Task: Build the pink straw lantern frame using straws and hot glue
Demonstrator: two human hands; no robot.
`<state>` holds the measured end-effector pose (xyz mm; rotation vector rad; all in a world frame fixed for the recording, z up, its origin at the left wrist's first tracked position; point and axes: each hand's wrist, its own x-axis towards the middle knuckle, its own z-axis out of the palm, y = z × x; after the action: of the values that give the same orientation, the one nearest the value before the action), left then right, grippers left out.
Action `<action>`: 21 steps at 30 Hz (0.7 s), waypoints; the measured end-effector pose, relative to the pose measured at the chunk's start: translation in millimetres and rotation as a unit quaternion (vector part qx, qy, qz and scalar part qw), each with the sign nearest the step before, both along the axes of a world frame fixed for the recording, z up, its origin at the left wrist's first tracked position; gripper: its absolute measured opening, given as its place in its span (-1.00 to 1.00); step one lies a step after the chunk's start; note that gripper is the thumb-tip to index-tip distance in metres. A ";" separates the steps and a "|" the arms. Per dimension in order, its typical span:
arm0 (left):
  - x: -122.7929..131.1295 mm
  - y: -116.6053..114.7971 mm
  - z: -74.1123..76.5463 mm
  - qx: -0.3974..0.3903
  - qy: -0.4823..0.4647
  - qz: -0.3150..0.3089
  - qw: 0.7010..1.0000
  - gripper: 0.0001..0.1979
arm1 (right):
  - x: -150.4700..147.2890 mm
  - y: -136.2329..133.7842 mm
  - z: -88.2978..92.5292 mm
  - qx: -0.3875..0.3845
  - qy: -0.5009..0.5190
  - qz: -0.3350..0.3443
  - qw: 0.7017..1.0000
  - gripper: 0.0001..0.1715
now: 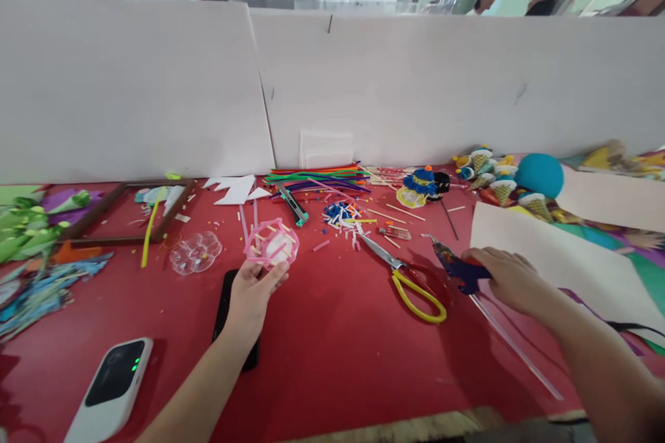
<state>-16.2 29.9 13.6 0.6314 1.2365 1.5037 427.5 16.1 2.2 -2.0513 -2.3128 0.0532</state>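
Observation:
Between the thumb and fingers of my left hand [254, 294] is a small round frame [271, 243] of pink straw pieces with a white middle. It is held up over the red table. A dark phone [224, 304] lies partly hidden beneath that hand. At the right, my right hand [512, 278] grips a dark blue glue gun [460, 268], its nozzle pointing up and left. A clear glue stick [514, 346] trails from the gun toward the table's front edge. Scissors [410, 284] with yellow and red handles lie just left of the gun.
Colourful pipe cleaners [316, 178], a utility knife [294, 206] and cut straw bits [343, 214] lie in the middle. A clear flower-shaped tray [196, 252], a brown frame [98, 239] and a white device [111, 387] are left. White paper [551, 256] lies right; a white partition [389, 83] stands behind.

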 end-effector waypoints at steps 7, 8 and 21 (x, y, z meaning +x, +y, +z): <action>1.7 -3.0 -3.0 0.016 0.026 -0.010 0.999 -0.61 | -73.8 7.0 31.3 0.027 -0.085 -0.042 0.995 -0.46; 2.0 -3.7 -3.1 0.020 0.035 -0.012 0.999 -0.60 | -97.0 11.4 37.6 0.036 -0.078 -0.028 0.996 -0.44; 7.4 -10.8 -5.0 0.101 0.135 -0.056 0.984 -0.21 | -264.7 78.3 23.2 -0.059 -0.005 0.203 0.977 -0.73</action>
<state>-8.8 19.1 8.6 1.0506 1.2350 1.4938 162.8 94.4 25.3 -1.5875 -2.7555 0.1999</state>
